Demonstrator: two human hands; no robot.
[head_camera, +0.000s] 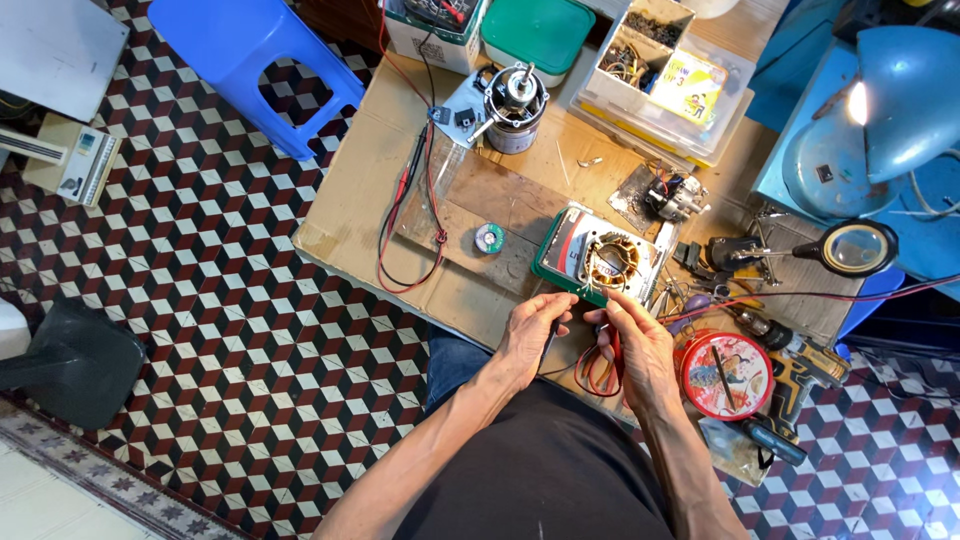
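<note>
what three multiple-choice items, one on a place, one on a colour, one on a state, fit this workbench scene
1. Where is the motor stator?
A. just ahead of both hands
B. on the stool
C. on the floor

2. What colour is the plastic stool?
A. red
B. blue
C. yellow

3. What state is the desk lamp in?
A. unlit
B. lit
C. tipped over

Answers: 1 A, it sits on the green tray before the left hand and right hand. 2 B, its seat is plainly blue. 3 B, its bulb glows bright.

Cardboard-topped table (350, 190) w/ wood board (500, 200), motor stator (610, 258), red tin (725, 375).
</note>
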